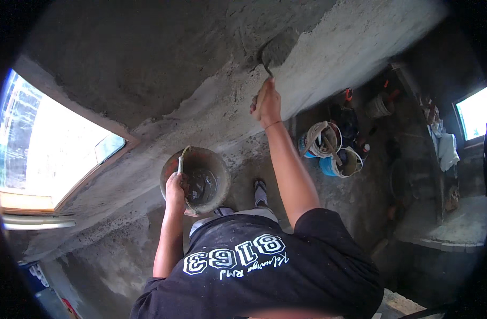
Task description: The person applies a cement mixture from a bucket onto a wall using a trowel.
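Right hand (268, 102): fingers wrapped round the handle of a trowel (266, 65), long axis nearly continuing the forearm, blade away from the body at the dark plaster's (147, 58) edge. Left hand (175, 190): fingers gripping a bucket (222, 175); open space between.

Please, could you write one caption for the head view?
Right hand holds a trowel at a partly plastered wall; left hand holds a mortar bucket.

Trowel (279, 50) grip hidden in right hand (267, 102); left hand (175, 190) covers part of bucket (222, 173); far pail (379, 108) contents unclear.
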Motion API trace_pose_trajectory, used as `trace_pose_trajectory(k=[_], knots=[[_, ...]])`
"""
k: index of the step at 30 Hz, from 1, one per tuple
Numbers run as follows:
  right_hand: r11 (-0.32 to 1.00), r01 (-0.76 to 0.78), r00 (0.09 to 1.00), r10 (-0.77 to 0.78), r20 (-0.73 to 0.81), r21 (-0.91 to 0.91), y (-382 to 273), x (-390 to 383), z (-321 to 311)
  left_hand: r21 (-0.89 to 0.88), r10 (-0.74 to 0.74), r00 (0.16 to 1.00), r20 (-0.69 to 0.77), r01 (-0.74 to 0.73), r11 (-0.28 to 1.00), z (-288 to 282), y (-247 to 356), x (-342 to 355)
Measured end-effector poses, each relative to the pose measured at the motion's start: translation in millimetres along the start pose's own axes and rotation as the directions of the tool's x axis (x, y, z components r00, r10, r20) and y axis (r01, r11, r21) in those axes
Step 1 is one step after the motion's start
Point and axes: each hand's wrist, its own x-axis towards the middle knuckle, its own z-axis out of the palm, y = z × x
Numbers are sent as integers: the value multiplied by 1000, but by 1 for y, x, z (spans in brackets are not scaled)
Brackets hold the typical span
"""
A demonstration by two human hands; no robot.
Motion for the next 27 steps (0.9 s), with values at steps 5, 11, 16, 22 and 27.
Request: trace_pose_trajectory(k=[5, 11, 16, 22, 27], knots=[[965, -240, 946, 257, -198, 106, 41, -33, -30, -33, -19, 996, 89, 22, 999, -11, -2, -3], [994, 49, 994, -39, -103, 96, -4, -43, 16, 18, -13, 994, 108, 11, 1000, -18, -18, 9], [994, -20, 999, 24, -37, 106, 36, -6, 36, 255, 301, 936, 182, -341, 905, -24, -42, 23], [896, -320, 905, 385, -179, 309, 96, -17, 5, -2, 24, 995, 100, -24, 1000, -16, -3, -9], [908, -243, 951, 292, -100, 342, 48, -48, 34, -15, -7, 1000, 17, 7, 1000, -25, -7, -11]])
